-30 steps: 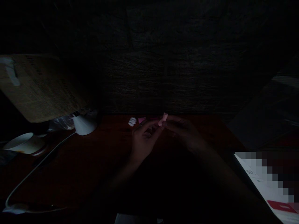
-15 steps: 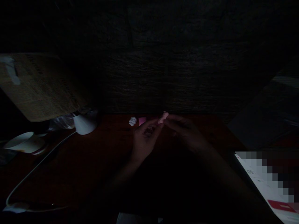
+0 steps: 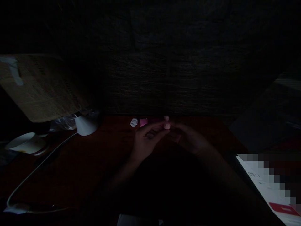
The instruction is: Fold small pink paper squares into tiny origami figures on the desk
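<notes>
A small pale pink lump [image 3: 166, 126], narrow in its middle, is between my two hands above the far part of the table. Whether it is paper or something softer, I cannot tell. My left hand [image 3: 145, 138] pinches it from the left between thumb and fingers. From the right, the fingertips of my right hand [image 3: 191, 136] close on it; they are dim and partly hidden. Left of the hands, a crumpled white ball [image 3: 134, 122] lies on the table beside a flat pink square [image 3: 143, 121]. A darker pink patch shows behind my left fingers.
On the left of the dark red-brown table [image 3: 94, 160] stand a lamp with a white conical base [image 3: 86, 125], a brown shade [image 3: 44, 88] and a white cable [image 3: 42, 166]. A paper cup [image 3: 25, 143] lies near it. A lit screen [image 3: 261, 185] is at right.
The pink lump has turned from a slant to nearly upright and sits slightly lower. My right fingers have shifted down a little around it. The table things have stayed put.
</notes>
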The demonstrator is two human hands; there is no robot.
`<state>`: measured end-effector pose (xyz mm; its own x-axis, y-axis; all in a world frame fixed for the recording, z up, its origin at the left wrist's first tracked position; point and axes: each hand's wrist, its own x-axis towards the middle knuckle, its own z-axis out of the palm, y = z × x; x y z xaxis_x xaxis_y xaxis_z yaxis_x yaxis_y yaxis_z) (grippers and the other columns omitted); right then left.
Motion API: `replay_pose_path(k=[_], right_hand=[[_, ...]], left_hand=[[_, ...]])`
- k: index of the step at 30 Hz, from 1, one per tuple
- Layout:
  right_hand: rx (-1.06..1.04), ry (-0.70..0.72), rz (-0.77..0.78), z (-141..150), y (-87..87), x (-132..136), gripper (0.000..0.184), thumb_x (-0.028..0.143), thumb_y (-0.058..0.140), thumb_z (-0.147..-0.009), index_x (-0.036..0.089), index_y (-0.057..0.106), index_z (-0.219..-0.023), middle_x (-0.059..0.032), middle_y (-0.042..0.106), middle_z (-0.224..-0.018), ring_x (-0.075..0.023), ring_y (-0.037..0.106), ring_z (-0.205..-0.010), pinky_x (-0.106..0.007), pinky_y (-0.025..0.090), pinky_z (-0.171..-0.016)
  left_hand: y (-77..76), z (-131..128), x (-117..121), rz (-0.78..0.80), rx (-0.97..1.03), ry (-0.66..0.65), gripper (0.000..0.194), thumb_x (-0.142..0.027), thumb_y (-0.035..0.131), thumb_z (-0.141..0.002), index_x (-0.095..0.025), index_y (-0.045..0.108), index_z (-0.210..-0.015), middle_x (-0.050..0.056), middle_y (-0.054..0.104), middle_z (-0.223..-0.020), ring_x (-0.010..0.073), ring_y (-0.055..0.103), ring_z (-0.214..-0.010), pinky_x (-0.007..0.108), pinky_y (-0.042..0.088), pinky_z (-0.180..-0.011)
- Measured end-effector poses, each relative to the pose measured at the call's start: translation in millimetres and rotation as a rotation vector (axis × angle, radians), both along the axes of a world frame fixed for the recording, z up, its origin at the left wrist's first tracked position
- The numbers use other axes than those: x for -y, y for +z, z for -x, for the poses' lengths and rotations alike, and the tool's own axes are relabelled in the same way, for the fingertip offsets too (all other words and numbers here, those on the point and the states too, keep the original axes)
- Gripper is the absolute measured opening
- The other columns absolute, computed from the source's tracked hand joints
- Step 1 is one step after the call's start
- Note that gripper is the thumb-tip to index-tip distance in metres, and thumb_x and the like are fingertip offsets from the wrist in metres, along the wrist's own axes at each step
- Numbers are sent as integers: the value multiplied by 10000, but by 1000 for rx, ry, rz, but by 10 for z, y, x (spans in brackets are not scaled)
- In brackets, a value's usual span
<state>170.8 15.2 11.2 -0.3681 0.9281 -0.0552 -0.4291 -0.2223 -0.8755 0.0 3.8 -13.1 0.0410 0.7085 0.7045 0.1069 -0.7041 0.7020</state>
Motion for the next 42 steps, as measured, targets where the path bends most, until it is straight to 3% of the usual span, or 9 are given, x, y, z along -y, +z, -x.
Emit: replay_pose_path(k=[6, 12, 23, 34, 42], right_hand=[[-8, 91, -23, 6, 2, 15, 250, 409, 941, -651, 270, 833, -828, -17, 789, -888, -170, 698, -842, -270, 551, -752], [-3, 96, 2, -26, -36, 6, 251, 386, 928, -690, 260, 833, -884, -37, 810, -990, -181, 721, -893, -287, 568, -802], [16, 127, -17, -36, -61, -4, 261, 396, 954, -686, 272, 837, -883, -12, 779, -869, -121, 627, -681, -234, 521, -641], [6, 189, -31, -37, -69, 10, 290, 428, 962, -673, 280, 839, -889, -3, 768, -820, -111, 619, -654, -230, 530, -637], [1, 167, -4, -20, -109, 29, 328, 397, 946, -691, 289, 827, -977, -13, 796, -897, -132, 673, -707, -264, 574, -719]], left_hand=[[42, 47, 6, -182, -117, 68, 193, -233, 801, -894, -234, 823, -1086, 29, 821, -891, 122, 723, -676, 225, 605, -622], [47, 79, 6, -300, -209, 112, 172, -200, 798, -896, -231, 821, -1064, -4, 790, -822, 91, 665, -620, 194, 541, -571], [40, 110, 2, -411, -300, 161, 223, -165, 783, -907, -238, 804, -1117, 6, 819, -886, 102, 740, -691, 188, 600, -648], [19, 133, -2, -515, -376, 174, 277, -153, 742, -939, -247, 782, -1197, 18, 840, -955, 115, 766, -711, 199, 620, -679], [36, 145, 20, -654, -452, 339, 140, -196, 754, -939, -237, 794, -1066, -29, 802, -762, 109, 719, -587, 217, 598, -626]])
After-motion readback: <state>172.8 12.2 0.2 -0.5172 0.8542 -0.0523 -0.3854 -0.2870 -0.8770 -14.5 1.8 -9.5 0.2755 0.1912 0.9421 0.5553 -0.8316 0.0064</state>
